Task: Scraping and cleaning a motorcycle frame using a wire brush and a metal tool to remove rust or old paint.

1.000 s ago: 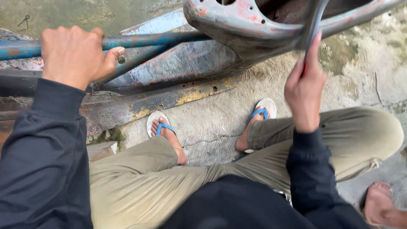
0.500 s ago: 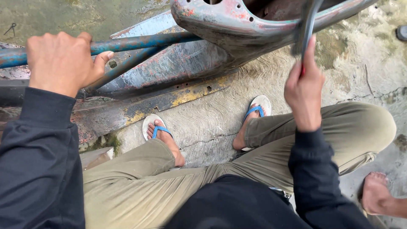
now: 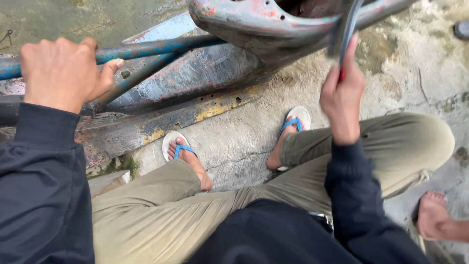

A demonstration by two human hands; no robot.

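My left hand (image 3: 61, 73) is wrapped around a blue painted metal tube (image 3: 156, 47) of a worn, rusty frame at the upper left. My right hand (image 3: 343, 95) grips a slim dark metal tool (image 3: 346, 29) with a red handle, held upright against the underside of a battered metal body shell (image 3: 254, 24) with flaking red and blue paint. I squat in khaki trousers and a dark long-sleeved top. My feet wear white sandals with blue straps (image 3: 181, 149), set on the ground beneath the frame.
Rough wet concrete ground (image 3: 415, 73) surrounds me. A flat rusty plate with yellow paint traces (image 3: 195, 112) lies under the tubes. Another person's bare foot (image 3: 435, 220) shows at the lower right edge. A dark shoe tip (image 3: 461, 29) sits at the upper right.
The view has shifted slightly, so the frame and shell sit a bit further left. My right hand has moved the tool a little along the shell's edge. My left hand keeps its grip.
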